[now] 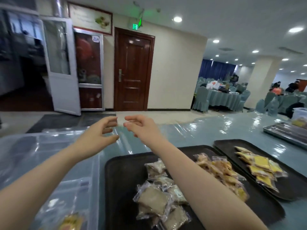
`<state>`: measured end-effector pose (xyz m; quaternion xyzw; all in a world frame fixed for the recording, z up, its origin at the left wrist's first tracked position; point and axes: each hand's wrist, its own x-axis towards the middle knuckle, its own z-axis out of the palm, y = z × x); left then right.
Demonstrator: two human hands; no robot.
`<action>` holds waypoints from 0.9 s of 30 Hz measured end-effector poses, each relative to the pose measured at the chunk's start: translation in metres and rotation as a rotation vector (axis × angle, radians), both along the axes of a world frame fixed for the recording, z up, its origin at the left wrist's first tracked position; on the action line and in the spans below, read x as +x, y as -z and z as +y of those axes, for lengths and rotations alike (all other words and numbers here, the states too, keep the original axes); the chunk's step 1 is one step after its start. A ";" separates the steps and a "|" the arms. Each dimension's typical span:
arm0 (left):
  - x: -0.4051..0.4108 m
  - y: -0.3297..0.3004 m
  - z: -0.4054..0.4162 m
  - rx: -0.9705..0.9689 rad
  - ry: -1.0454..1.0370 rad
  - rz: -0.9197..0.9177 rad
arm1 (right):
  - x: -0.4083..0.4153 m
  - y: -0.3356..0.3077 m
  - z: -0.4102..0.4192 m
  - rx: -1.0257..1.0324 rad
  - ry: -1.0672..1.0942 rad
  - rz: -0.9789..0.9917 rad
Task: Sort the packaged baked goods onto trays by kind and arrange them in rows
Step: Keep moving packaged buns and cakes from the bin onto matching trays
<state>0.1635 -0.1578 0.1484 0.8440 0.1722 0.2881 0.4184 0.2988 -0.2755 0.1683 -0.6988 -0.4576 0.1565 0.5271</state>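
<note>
Both my hands are raised over the far part of the table, fingers curled and apart, holding nothing. My left hand (101, 131) and my right hand (141, 127) almost touch at the fingertips. Below my right forearm a black tray (123, 178) holds a row of grey-brown packaged cakes (154, 198) and a row of golden-brown packaged pastries (221, 171). A second black tray (224, 143) to the right holds yellow packaged cakes (260, 166) in a row. At lower left a clear plastic bin (54, 163) contains a few more packets (71, 221).
The table has a shiny teal plastic cover (199, 130). A metal tray (285, 131) and a clear tub (300, 115) stand at the far right. Beyond are a wooden door (132, 72), an open white door and covered banquet tables with people.
</note>
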 end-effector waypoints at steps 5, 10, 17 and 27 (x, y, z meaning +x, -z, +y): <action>-0.073 0.016 0.045 -0.009 -0.092 0.055 | -0.056 0.009 0.052 -0.032 -0.098 0.044; -0.153 0.035 0.089 -0.017 -0.146 0.158 | -0.116 0.031 0.102 -0.065 -0.150 0.110; -0.237 0.077 0.135 0.030 -0.129 0.396 | -0.179 0.093 0.145 -0.402 -0.257 0.029; -0.241 0.106 0.138 0.398 -0.122 0.693 | -0.196 0.210 0.151 -1.148 -0.378 -0.562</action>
